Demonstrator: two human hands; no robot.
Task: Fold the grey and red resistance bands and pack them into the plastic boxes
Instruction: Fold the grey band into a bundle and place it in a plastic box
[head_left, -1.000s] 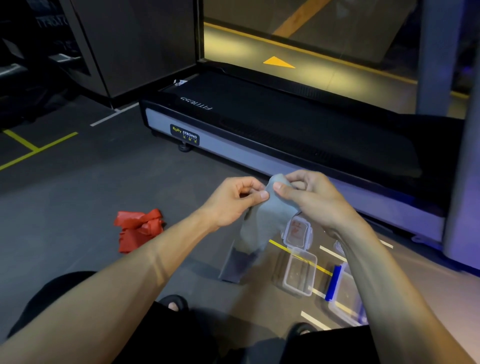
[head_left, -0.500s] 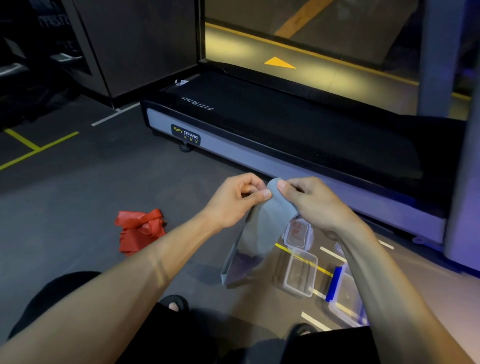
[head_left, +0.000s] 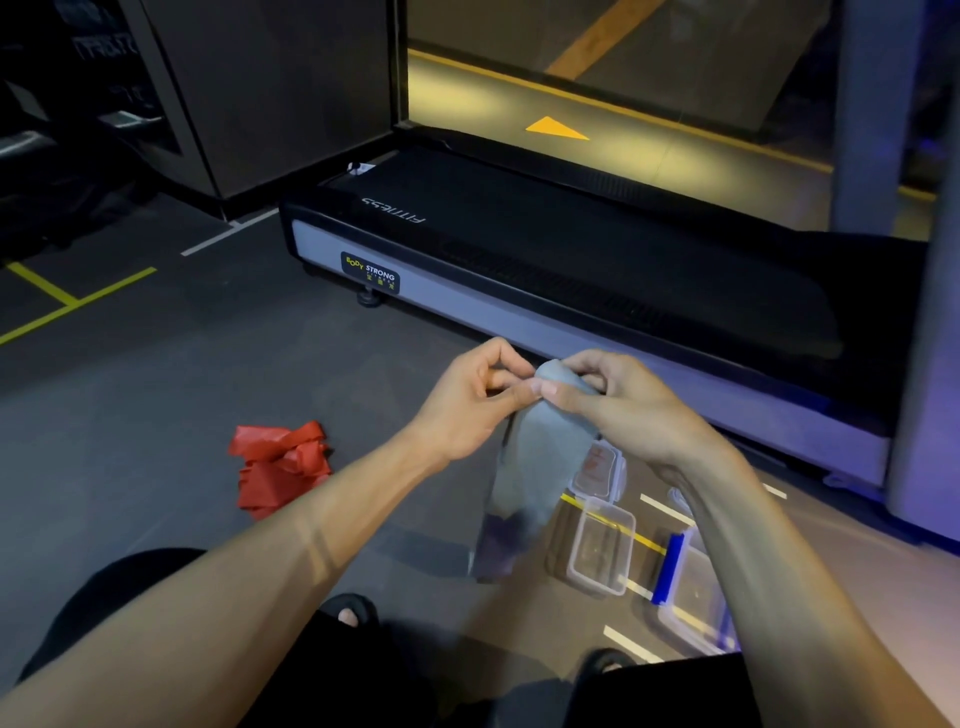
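The grey resistance band (head_left: 535, 467) hangs in the air above the floor, folded over at its top. My left hand (head_left: 467, 400) pinches its top edge from the left, and my right hand (head_left: 618, 405) grips the folded top from the right. The red resistance band (head_left: 280, 465) lies crumpled on the floor to the left. A clear open plastic box (head_left: 602, 551) stands on the floor below my right wrist, its lid (head_left: 597, 467) beyond it. A second plastic box with a blue clip (head_left: 685, 587) sits to the right, partly hidden by my right forearm.
A black treadmill (head_left: 571, 270) with a grey side rail runs across the floor just beyond my hands. A pillar (head_left: 924, 364) stands at the right. Yellow and white lines mark the grey floor. My knees and sandalled feet are at the bottom.
The grey band's top has been folded over again between my hands, and its hanging tail swung from spread out to straight down. The red band and the boxes stayed put.
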